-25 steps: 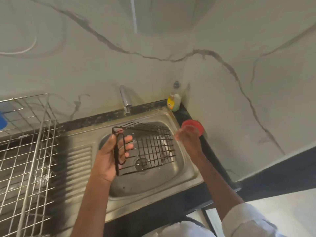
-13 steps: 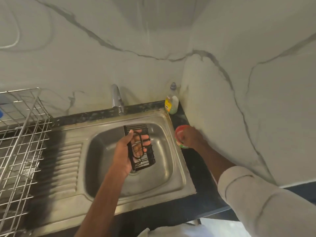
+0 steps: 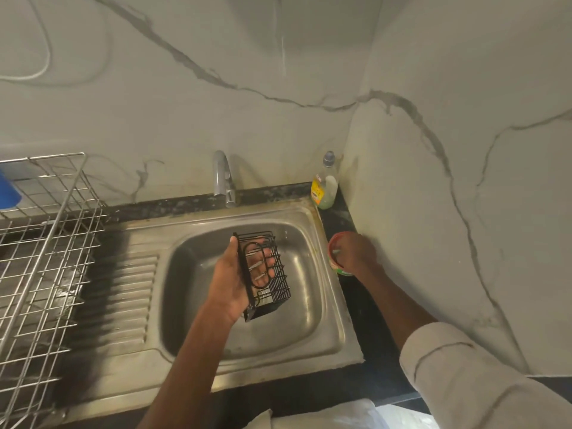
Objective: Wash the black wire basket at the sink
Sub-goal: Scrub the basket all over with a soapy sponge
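My left hand [image 3: 235, 280] holds the black wire basket [image 3: 272, 289] over the steel sink bowl [image 3: 297, 323], thumb on its flat back edge and fingers showing through the wires. The basket is tilted on its side, clear of the bowl's bottom. My right hand [image 3: 356, 253] rests in a small red-rimmed tub [image 3: 332, 243] on the dark counter to the right of the sink; a pale green piece shows under the fingers. Whether the fingers grip anything there is hidden. The tap [image 3: 223, 178] behind the bowl runs no visible water.
A dish soap bottle [image 3: 325, 184] stands in the back right corner. A steel wire drying rack [image 3: 40, 274] fills the left side beside the ribbed drainboard [image 3: 123, 298]. Marble walls close in behind and on the right.
My left hand turned the basket from a broad face-on view to a narrow end-on one. My right hand went from above the red tub down into it. The view shifted right.
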Demonstrator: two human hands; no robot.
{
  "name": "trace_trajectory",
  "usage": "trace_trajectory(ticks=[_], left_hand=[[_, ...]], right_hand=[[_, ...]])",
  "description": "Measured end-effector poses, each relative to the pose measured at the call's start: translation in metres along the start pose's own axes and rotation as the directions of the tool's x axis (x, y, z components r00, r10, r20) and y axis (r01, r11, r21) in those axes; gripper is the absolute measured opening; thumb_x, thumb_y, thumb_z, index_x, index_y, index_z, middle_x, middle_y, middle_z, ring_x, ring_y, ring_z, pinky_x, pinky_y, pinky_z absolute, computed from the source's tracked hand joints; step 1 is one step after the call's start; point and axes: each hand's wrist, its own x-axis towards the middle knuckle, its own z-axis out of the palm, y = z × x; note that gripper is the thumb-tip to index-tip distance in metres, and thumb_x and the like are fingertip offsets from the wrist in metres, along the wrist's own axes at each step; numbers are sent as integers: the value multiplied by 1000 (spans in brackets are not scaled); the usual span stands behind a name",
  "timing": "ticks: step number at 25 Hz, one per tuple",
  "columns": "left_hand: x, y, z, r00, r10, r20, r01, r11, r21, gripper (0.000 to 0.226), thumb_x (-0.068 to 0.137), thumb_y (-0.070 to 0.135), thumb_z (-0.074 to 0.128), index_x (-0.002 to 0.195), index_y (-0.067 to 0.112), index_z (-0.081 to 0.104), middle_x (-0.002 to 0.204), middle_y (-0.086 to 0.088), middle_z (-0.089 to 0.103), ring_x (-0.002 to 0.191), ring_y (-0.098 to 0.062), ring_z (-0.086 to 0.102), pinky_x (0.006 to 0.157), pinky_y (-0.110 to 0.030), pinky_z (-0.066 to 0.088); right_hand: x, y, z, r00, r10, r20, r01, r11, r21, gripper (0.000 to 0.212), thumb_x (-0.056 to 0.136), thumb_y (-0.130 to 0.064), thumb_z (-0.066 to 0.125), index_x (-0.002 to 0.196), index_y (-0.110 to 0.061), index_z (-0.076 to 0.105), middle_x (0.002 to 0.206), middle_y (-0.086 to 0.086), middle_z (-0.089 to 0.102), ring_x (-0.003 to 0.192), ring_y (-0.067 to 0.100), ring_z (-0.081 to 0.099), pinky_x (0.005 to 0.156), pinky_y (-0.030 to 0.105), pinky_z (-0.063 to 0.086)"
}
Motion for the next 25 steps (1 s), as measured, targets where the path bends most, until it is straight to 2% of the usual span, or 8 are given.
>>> trace_trajectory(ticks=[5, 8, 10, 12, 14, 15, 21, 25], left_hand=[[7, 3, -16, 998, -43, 37, 46, 993, -106, 89, 104, 74, 35, 145, 0, 63, 148, -36, 56, 129, -45, 59, 124, -59, 34], [9, 4, -26, 996, -69, 62, 81, 975, -205, 98, 98, 84, 31, 150, 6, 59, 150, -33, 56, 142, -47, 53, 128, -59, 28], [10, 4, -30, 993, -80, 87, 100, 962, -253, 101, 94, 88, 29, 153, 11, 57, 151, -27, 59, 146, -46, 51, 122, -57, 36], [11, 3, -31, 991, -93, 101, 116, 958, -261, 104, 93, 90, 26, 153, 11, 57, 152, -25, 59, 147, -45, 50, 111, -53, 46], [10, 5, -34, 989, -103, 108, 126, 962, -241, 105, 93, 91, 25, 153, 11, 57, 153, -25, 58, 144, -44, 53, 102, -50, 50], [10, 7, -38, 989, -102, 109, 125, 965, -230, 106, 92, 92, 25, 153, 11, 58, 154, -24, 58, 140, -42, 56, 99, -49, 52], [15, 14, -53, 985, -90, 149, 115, 979, -169, 113, 89, 96, 25, 152, 9, 58, 126, -15, 69, 103, -27, 71, 95, -47, 51], [19, 19, -56, 978, -91, 187, 119, 983, -143, 110, 89, 96, 27, 148, 10, 63, 145, -23, 63, 130, -36, 62, 116, -52, 45]], right_hand=[[-1, 1, -15, 995, 101, 18, -101, 995, -9, 47, 88, -38, 78, 128, -15, 70, 122, 11, 70, 112, 30, 68, 89, 35, 54], [-20, -13, -33, 972, 192, -132, -147, 944, 296, 31, 84, -22, 81, 114, -15, 78, 113, 10, 77, 105, 29, 72, 87, 32, 55], [-49, -35, -46, 945, 297, -137, -129, 724, 678, 23, 81, -10, 76, 98, -25, 83, 100, 5, 80, 91, 19, 75, 84, 29, 57], [-79, -61, -63, 962, 274, 14, -107, 330, 938, 24, 83, -6, 78, 101, -21, 82, 93, 7, 81, 81, 14, 76, 85, 33, 61], [-102, -91, -79, 980, 75, 184, -177, -89, 980, 25, 92, 0, 72, 116, -5, 73, 103, 14, 79, 95, 25, 77, 91, 37, 61], [-111, -107, -86, 976, -28, 216, -218, -158, 963, 24, 95, 2, 68, 119, -3, 71, 106, 16, 78, 98, 29, 77, 92, 38, 62], [-119, -199, -72, 988, -145, 52, -12, 268, 963, 24, 88, 5, 75, 107, -9, 76, 100, 11, 79, 80, 16, 78, 68, 24, 61], [-120, -224, -61, 971, -223, -82, 205, 614, 762, 16, 94, -16, 74, 108, -19, 80, 103, -5, 79, 84, 2, 72, 74, 13, 55]])
